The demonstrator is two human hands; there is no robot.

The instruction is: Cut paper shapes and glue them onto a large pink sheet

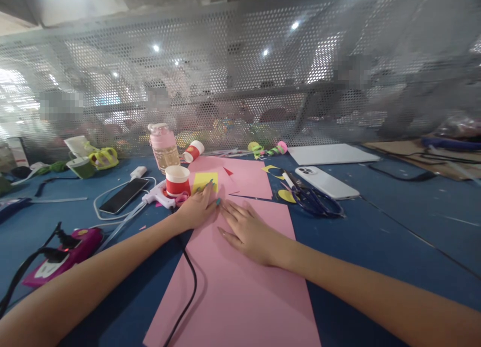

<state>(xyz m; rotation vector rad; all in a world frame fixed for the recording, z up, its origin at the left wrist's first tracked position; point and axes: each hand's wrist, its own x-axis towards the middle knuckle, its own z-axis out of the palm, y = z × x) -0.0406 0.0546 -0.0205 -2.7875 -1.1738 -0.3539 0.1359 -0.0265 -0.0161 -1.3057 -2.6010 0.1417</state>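
My left hand [201, 207] lies flat, its fingertips reaching onto a yellow piece of paper [201, 178]. Close by on the right, my right hand [253, 231] rests palm down on a large pink sheet [251, 297], with its fingers stretched out. Another pink sheet [250, 174] lies beyond, with a small red paper triangle [227, 171] on it. Left of my left hand stand a red and white paper cup [178, 180] and a white glue gun [160, 194]. Blue-handled scissors [317, 200] sit to the right beside a yellow paper piece [286, 195].
A pink-capped bottle [164, 149] and a tipped paper cup [193, 151] stand behind. Phones lie on both sides, one black [125, 195], one white [326, 181]. At the left is a purple power strip [65, 256]; a black cord [191, 287] crosses the pink sheet. A perforated metal panel [240, 76] closes the back.
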